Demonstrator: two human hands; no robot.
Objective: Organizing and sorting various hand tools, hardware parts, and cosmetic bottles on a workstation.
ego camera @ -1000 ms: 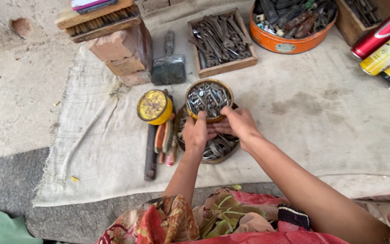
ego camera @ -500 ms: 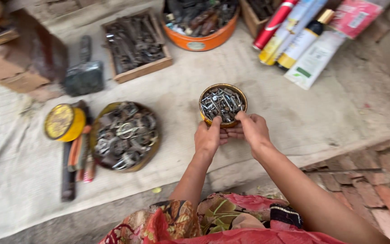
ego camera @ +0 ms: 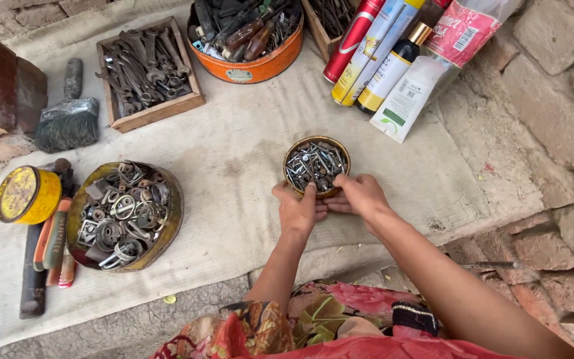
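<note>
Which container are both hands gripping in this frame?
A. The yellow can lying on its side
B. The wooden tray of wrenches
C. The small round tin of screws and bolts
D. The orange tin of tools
C: the left hand and right hand both clasp the near rim of the small round tin of screws and bolts, which sits on the burlap cloth.

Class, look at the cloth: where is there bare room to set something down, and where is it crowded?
Bare cloth lies between the big tin of metal parts and the small tin of screws that both hands hold, and right of it below the white tube. The back edge is crowded: wrench tray, orange tin, spray cans.
</note>
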